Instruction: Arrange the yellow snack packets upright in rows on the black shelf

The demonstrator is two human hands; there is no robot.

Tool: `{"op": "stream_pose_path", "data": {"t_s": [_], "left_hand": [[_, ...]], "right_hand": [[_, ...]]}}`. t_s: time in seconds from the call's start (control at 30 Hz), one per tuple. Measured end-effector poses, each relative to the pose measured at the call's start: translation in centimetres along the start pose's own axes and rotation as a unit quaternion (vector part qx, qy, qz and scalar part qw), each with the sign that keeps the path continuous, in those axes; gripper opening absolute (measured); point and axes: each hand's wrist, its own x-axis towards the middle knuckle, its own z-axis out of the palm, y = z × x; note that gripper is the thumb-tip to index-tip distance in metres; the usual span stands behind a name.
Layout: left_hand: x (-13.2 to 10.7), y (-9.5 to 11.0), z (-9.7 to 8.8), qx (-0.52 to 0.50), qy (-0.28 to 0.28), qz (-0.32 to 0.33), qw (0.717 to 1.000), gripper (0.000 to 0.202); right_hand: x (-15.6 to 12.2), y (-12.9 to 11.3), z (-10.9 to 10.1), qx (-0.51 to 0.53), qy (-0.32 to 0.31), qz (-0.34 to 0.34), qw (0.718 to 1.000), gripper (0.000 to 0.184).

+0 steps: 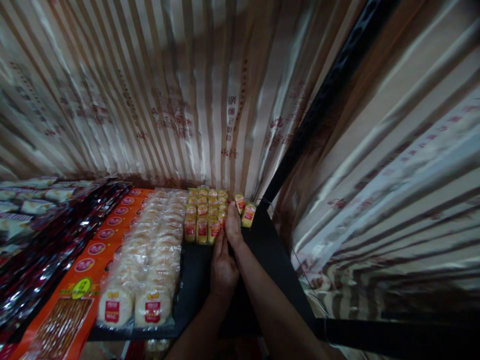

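Two hands, close together: left hand [225, 271] fingers straight, can't tell if pinching; right hand [233, 222] flat, fingers pressed together. Light, even side pressure keeps rows square. Matte black shelf [268, 255] below; brick-shaped yellow packs [202, 229], glossy film, beside the fingertips. Pleated striped sheeting [210, 125] behind.

A black shelf [268, 260] spread below the left hand [224, 272] and right hand [233, 222]. On it, yellow packs [201, 227] stood in rows by the fingertips, mostly to their left, with a separate pair [248, 215] just right of the right hand. Farther left of both hands lay two rows of wrapped white cakes [153, 305], then orange packs [99, 245], dark shiny packs [52, 265] and, farthest off, white packs [39, 205].
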Motion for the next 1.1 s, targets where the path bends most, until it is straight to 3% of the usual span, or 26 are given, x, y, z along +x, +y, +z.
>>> {"op": "stream_pose_path", "data": {"t_s": [0.13,0.33,0.43,0.57,0.67,0.73,0.9,1.1], "left_hand": [[-0.1,-0.3,0.3,0.021,0.004,0.025,0.999,0.062],[-0.1,-0.8,0.6,0.054,0.005,0.037,0.998,0.059],[-0.1,-1.0,0.7,0.056,0.008,0.039,0.998,0.060],[-0.2,-1.2,0.9,0.055,0.021,0.059,0.997,0.059],[-0.3,-1.4,1.0,0.054,0.037,0.065,0.996,0.057],[-0.4,-1.6,1.2,0.051,0.042,0.066,0.996,0.057],[-0.4,-1.8,1.3,0.054,0.051,0.071,0.995,0.056],[-0.4,-1.6,1.1,0.064,0.044,0.074,0.994,0.055]], "right_hand": [[-0.2,-1.1,-0.6,-0.039,-0.001,0.004,0.999,0.073],[-0.7,-1.5,-0.7,-0.095,0.011,-0.067,0.993,0.063],[-1.0,-1.6,-1.2,-0.116,0.023,-0.138,0.983,0.057],[-1.2,-1.3,-3.4,-0.152,0.101,-0.202,0.962,0.048],[-0.9,-0.3,-5.4,-0.186,0.207,-0.174,0.944,0.051],[-0.6,0.6,-6.3,-0.208,0.235,-0.131,0.940,0.057],[0.0,2.2,-6.4,-0.238,0.153,-0.040,0.958,0.077],[0.6,2.1,-5.5,-0.251,0.130,-0.031,0.959,0.073]]}}
